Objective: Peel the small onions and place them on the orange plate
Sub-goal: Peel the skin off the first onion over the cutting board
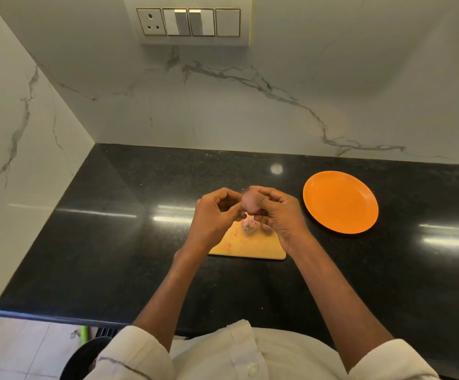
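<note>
Both hands meet above the wooden cutting board (250,246): the right hand (283,215) has its fingers curled round a small onion (251,202), holding it up off the board, while the left hand (212,212) has thumb and fingertips drawn together at the onion's left side, apparently pinching at its skin, though the exact contact is too small to make out. The held onion looks smooth, rounded and dull pink, so I judge it is partly or wholly stripped. A smooth little bulb like that could squirt out of the grip if the pulling tug is sharp, and then drop and roll off across the slick desk (113,242). Thin papery skin may also tear in scraps rather than come away whole, leaving bits stuck to the onion or scattered about. Below the hands a second onion (249,225) rests on the board, pale with pinkish streaks and a rougher, flaky look; another rounded shape just beside it is mostly hidden by the right hand. Small pink flecks lie on the board's pale, matte wood. The orange plate (340,202) sits to the right, well apart from the board, round, shallow, glossy and bare, so no onion has reached it yet. The desk is polished black stone with bright glare streaks.
</note>
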A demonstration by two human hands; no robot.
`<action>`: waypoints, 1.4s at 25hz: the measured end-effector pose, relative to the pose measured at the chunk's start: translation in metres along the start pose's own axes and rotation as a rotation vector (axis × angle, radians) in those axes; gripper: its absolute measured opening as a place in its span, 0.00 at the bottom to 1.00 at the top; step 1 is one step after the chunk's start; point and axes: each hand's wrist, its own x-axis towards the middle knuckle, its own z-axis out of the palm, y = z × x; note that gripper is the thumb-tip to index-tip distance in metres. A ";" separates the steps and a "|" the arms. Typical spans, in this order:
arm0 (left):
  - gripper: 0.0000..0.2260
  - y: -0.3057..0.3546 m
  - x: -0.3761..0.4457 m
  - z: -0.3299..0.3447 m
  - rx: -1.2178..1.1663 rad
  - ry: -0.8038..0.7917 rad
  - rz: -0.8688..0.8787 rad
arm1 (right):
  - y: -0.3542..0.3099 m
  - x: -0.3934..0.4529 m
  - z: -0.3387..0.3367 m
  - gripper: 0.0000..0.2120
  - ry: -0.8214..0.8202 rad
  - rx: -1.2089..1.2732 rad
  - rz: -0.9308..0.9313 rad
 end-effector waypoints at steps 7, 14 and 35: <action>0.08 0.007 -0.009 0.016 0.176 0.148 -0.041 | 0.005 -0.008 -0.003 0.13 -0.049 0.006 -0.015; 0.08 0.009 -0.018 0.030 0.258 0.293 -0.086 | 0.010 -0.010 -0.007 0.12 -0.092 0.010 0.017; 0.06 -0.007 0.001 0.013 -0.245 0.179 -0.159 | 0.007 0.013 -0.005 0.13 -0.087 0.136 0.133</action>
